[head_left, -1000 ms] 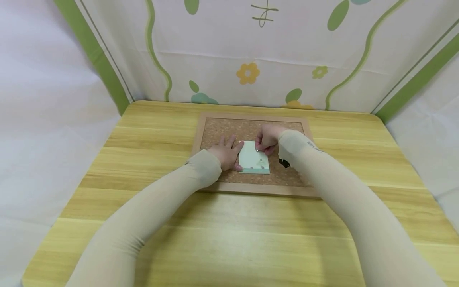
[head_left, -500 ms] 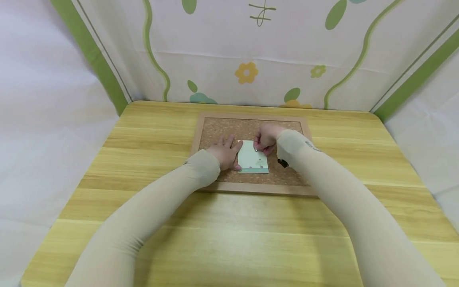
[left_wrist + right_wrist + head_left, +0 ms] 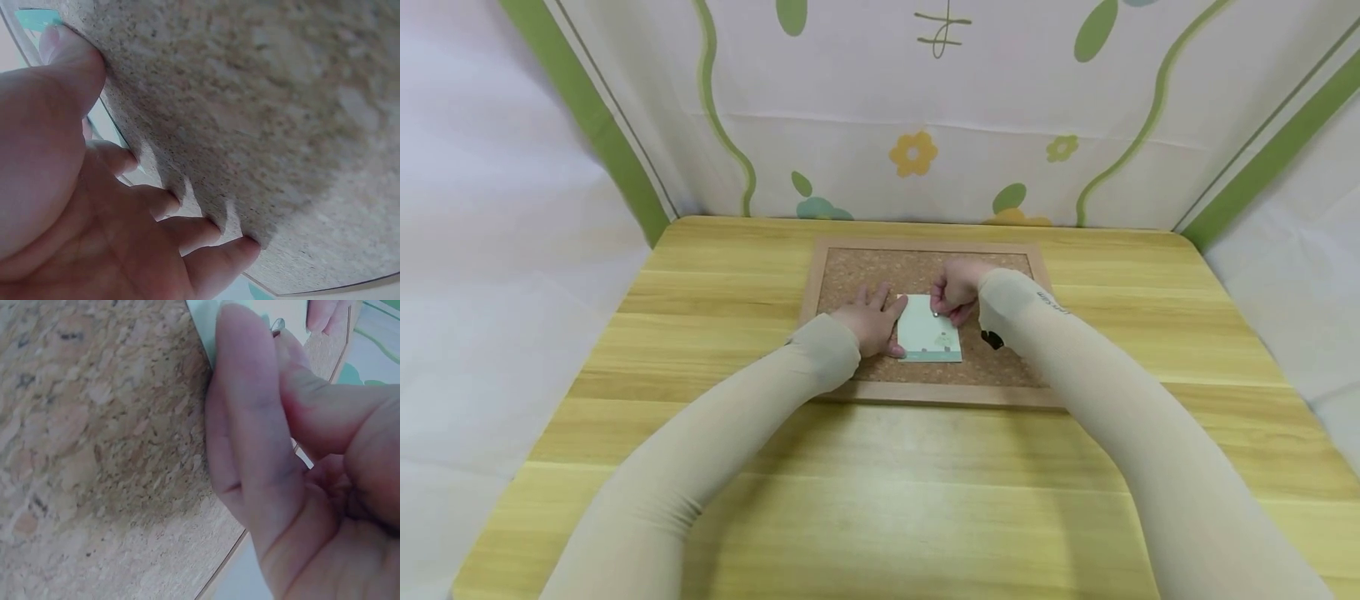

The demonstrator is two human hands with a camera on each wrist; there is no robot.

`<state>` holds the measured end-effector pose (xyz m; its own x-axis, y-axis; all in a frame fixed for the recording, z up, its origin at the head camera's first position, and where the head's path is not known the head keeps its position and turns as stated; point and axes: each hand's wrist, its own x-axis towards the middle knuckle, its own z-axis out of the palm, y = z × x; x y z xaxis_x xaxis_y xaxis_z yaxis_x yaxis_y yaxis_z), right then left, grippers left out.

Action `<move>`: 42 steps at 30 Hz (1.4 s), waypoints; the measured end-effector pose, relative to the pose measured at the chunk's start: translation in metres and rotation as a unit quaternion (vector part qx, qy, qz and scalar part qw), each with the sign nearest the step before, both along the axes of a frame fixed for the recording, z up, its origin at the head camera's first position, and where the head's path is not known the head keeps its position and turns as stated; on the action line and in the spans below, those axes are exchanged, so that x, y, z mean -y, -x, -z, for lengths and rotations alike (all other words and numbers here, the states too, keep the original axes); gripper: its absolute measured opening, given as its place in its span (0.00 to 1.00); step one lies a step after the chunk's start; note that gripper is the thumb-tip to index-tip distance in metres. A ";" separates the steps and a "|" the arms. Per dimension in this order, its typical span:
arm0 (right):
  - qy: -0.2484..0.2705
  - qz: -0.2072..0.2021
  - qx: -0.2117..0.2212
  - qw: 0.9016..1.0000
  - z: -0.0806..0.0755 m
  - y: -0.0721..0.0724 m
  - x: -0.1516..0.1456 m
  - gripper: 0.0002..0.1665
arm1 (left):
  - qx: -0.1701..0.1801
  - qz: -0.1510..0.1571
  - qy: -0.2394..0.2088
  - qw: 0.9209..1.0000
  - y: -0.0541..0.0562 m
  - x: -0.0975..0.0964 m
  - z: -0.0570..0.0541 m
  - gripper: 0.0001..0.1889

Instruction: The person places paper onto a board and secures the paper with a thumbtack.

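A pale green note sheet [image 3: 925, 333] with a teal band along its near edge lies on a framed corkboard [image 3: 857, 271]. My left hand [image 3: 868, 323] rests with fingers spread on the cork, its thumb and index fingertips on the sheet's left edge. Over the upper right part of the sheet, my right hand [image 3: 958, 290] pinches a small clear-headed push pin [image 3: 277, 325] between thumb and index finger. Only the pin's head shows; its point is hidden. In the left wrist view the thumb [image 3: 78, 59] presses at the sheet's teal corner.
The corkboard's wooden frame [image 3: 925, 392] lies flat on a wood-grain table [image 3: 880, 500]. Behind the table's far edge hangs a white curtain [image 3: 850, 83] printed with flowers and leaves. A black item [image 3: 992, 339] shows under the right wrist.
Both hands and the sheet keep their places on the board. The head view has shifted very slightly; the right hand still pinches the push pin at the same spot.
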<state>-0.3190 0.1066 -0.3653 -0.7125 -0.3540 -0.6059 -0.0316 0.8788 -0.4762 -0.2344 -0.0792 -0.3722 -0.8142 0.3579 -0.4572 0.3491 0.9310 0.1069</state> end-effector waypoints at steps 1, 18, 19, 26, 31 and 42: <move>0.001 -0.001 0.000 1.000 -0.001 -0.001 0.000 0.06 | 0.000 0.000 0.002 1.000 0.000 0.000 0.000 0.50; -0.005 0.005 -0.007 1.000 0.001 -0.003 0.003 0.05 | -0.001 0.002 0.008 1.000 0.002 0.000 0.000 0.50; -0.007 0.005 -0.008 1.000 0.001 -0.003 0.003 0.05 | -0.001 0.001 0.008 1.000 0.002 0.000 0.000 0.50; -0.023 0.002 -0.017 1.000 0.002 -0.002 0.004 0.05 | 0.000 0.000 0.005 1.000 0.001 0.000 0.000 0.50; -0.027 0.001 -0.022 0.999 0.002 -0.003 0.005 0.04 | 0.000 0.000 0.006 1.000 0.001 -0.001 -0.001 0.50; -0.061 0.003 -0.044 0.997 0.002 -0.004 0.008 0.05 | -0.001 0.006 0.009 1.000 -0.001 -0.001 -0.001 0.51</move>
